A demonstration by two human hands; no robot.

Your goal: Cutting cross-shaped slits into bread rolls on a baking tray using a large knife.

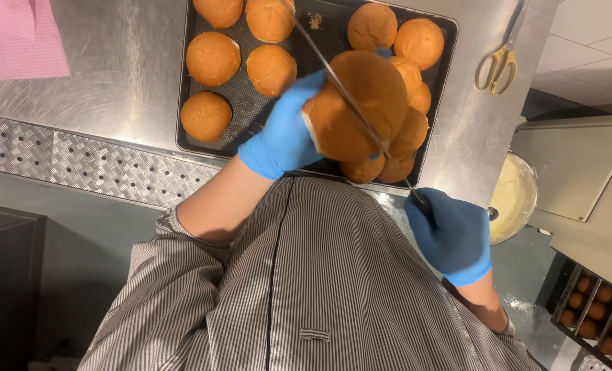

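Both hands wear blue gloves. Left hand (285, 134) is clamped around a large round bun (357, 103), holding it up above the baking tray (251, 113). Right hand (451, 233) is closed on the handle of a long thin knife (347, 96), whose blade crosses the bun's top. More buns (213, 58) lie on the tray, which rests on the steel surface (113, 75). Yellow-handled scissors (498, 65) and a pink cloth (27, 38) lie on the surface too.
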